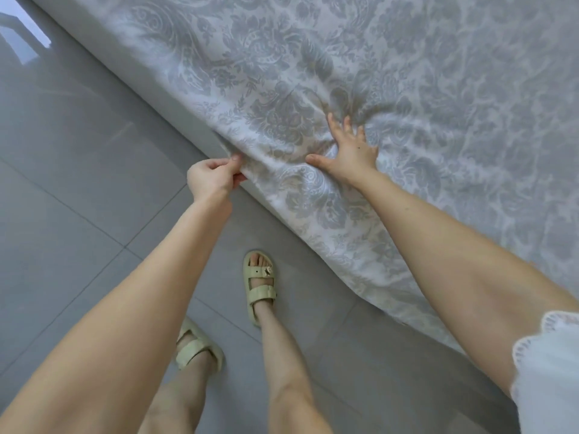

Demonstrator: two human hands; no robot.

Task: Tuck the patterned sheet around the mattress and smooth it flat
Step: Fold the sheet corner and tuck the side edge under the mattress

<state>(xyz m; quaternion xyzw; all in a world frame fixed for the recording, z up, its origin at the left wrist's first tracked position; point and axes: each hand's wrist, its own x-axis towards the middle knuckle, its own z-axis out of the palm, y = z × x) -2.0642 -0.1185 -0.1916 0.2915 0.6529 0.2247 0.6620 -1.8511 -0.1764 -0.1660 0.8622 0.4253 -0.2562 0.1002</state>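
Observation:
A white sheet with a grey floral pattern (313, 64) covers the mattress and hangs over its near edge, which runs diagonally from upper left to lower right. My left hand (211, 180) pinches the sheet's hanging edge between thumb and fingers, just off the mattress side. My right hand (351, 151) lies flat on top of the sheet with fingers spread, pressing down. Creases fan out from under its fingers and run between the two hands. The mattress itself is hidden under the sheet.
Glossy grey floor tiles (78, 183) fill the left and bottom. My feet in pale sandals (260, 286) stand on them close to the bed's side. A bright window reflection (25, 29) shows on the floor at upper left. A white scalloped sleeve (551, 371) is at lower right.

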